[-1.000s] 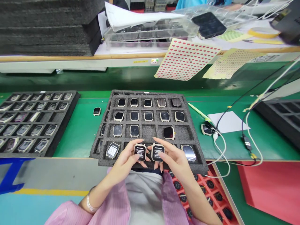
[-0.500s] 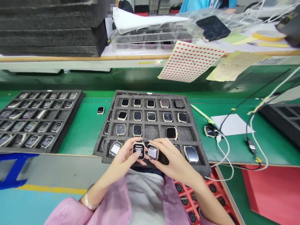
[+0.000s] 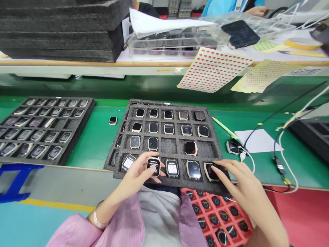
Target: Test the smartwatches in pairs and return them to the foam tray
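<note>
My left hand (image 3: 137,173) pinches a small square watch body (image 3: 153,166) with a lit text screen, just above the near edge of a black foam tray (image 3: 168,146). A second lit watch (image 3: 172,168) lies in the tray's front row beside it. My right hand (image 3: 240,178) reaches to the front right corner of the tray, its fingertips closing round a dark-screened watch (image 3: 211,171) there. Several more watches fill the tray's other cells.
A second foam tray (image 3: 43,128) of watches lies at the left on the green belt. A loose watch (image 3: 112,120), a watch on a cable (image 3: 232,147), white paper (image 3: 258,140) and cables lie around. A red tray (image 3: 216,214) sits below. Sticker sheets (image 3: 214,70) hang from the shelf.
My right hand set its lit watch down in the front row and moved right to the corner watch. My left hand kept hold of its watch.
</note>
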A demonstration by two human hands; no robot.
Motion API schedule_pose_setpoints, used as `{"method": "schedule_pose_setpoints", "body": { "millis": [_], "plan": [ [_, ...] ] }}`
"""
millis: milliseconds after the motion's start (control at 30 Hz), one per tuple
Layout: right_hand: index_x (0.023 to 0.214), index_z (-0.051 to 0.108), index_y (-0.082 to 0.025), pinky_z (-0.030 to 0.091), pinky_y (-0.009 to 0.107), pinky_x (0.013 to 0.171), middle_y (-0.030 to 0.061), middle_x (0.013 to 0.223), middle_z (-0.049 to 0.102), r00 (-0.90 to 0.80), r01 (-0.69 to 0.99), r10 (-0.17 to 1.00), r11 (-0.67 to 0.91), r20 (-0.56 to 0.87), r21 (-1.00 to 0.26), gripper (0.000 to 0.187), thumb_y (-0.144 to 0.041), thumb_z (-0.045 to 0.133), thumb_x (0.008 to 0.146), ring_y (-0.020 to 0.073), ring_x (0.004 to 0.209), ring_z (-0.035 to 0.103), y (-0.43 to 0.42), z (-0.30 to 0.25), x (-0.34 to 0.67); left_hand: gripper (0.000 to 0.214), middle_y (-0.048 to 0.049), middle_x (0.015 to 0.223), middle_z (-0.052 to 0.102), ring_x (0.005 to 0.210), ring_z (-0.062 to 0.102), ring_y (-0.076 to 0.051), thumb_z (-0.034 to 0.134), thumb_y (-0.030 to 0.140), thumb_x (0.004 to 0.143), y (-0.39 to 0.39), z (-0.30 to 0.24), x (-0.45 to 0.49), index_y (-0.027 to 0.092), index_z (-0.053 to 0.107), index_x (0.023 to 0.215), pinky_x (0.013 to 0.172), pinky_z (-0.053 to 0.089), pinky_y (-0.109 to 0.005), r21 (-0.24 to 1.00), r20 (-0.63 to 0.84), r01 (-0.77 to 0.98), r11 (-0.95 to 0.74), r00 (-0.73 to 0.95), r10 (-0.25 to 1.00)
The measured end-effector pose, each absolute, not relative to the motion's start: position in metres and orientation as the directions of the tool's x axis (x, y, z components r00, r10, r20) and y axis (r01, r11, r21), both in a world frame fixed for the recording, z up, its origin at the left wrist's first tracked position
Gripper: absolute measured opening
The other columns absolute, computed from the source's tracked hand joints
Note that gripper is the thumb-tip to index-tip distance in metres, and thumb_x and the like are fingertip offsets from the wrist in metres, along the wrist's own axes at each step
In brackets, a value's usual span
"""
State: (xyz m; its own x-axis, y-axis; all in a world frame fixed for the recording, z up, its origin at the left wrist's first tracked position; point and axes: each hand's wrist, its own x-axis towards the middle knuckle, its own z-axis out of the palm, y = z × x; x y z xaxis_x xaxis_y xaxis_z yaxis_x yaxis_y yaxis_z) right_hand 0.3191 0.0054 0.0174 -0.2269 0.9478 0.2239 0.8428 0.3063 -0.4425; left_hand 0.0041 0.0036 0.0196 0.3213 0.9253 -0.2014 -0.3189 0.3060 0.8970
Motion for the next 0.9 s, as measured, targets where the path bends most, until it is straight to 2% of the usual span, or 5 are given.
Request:
{"method": "schedule_pose_setpoints", "body": {
  "millis": [333, 500, 700, 800, 900],
  "plan": [
    [0.107, 0.060, -0.020, 0.047, 0.042, 0.079, 0.0110, 0.097, 0.065, -0.150, 0.858, 0.956, 0.252, 0.251, -0.447, 0.039, -0.053, 0.043, 0.096, 0.0294, 0.091, 0.059, -0.002, -0.001, 0.308, 0.044, -0.0111, 0.108, 0.064, 0.089, 0.067, -0.020, 0.063, 0.031, 0.087, 0.001, 0.011, 0.008, 0.020, 0.046, 0.126, 0.071, 0.058, -0.030, 0.936, -0.204, -0.211, 0.283, 0.331, 0.921],
    [0.120, 0.057, -0.019, 0.046, 0.040, 0.070, 0.0087, 0.087, 0.066, -0.086, 0.869, 0.971, 0.184, 0.225, -0.459, 0.051, -0.060, 0.041, 0.094, 0.0280, 0.079, 0.061, -0.005, -0.007, 0.306, 0.068, -0.0126, 0.124, 0.057, 0.104, 0.063, -0.026, 0.069, 0.025, 0.080, 0.000, 0.005, 0.001, 0.025, 0.037, 0.139, 0.087, 0.054, -0.040, 0.981, -0.114, 0.181, 0.073, 0.230, 0.966],
    [0.088, 0.061, -0.022, 0.046, 0.036, 0.069, 0.0051, 0.081, 0.066, -0.037, 0.763, 0.986, 0.134, 0.164, -0.632, 0.035, -0.056, 0.053, 0.090, 0.0237, 0.072, 0.061, -0.011, 0.002, 0.312, 0.065, -0.0137, 0.124, 0.056, 0.119, 0.051, -0.034, 0.065, 0.043, 0.083, -0.005, 0.001, -0.001, 0.023, 0.041, 0.140, 0.099, 0.042, -0.049, 0.699, 0.075, 0.682, -0.213, 0.226, 0.971],
    [0.092, 0.055, -0.024, 0.049, 0.031, 0.064, 0.0055, 0.091, 0.069, 0.062, 0.511, 0.993, 0.057, 0.103, -0.858, 0.023, -0.046, 0.059, 0.090, 0.0226, 0.079, 0.064, -0.016, 0.010, 0.318, 0.071, -0.0193, 0.119, 0.054, 0.112, 0.050, -0.038, 0.064, 0.053, 0.081, -0.009, 0.010, 0.009, 0.013, 0.044, 0.137, 0.092, 0.042, -0.053, 0.490, 0.197, 0.841, -0.230, 0.150, 0.969],
    [0.099, 0.050, -0.024, 0.046, 0.025, 0.048, 0.0058, 0.095, 0.071, 0.095, 0.172, 0.995, -0.009, 0.007, -0.985, 0.019, -0.038, 0.061, 0.091, 0.0166, 0.061, 0.062, -0.017, 0.017, 0.320, 0.046, -0.0199, 0.114, 0.054, 0.104, 0.050, -0.035, 0.055, 0.043, 0.090, -0.010, 0.023, 0.035, 0.010, 0.055, 0.123, 0.087, 0.042, -0.050, 0.371, 0.342, 0.899, -0.233, 0.101, 0.934]
  ]
}}
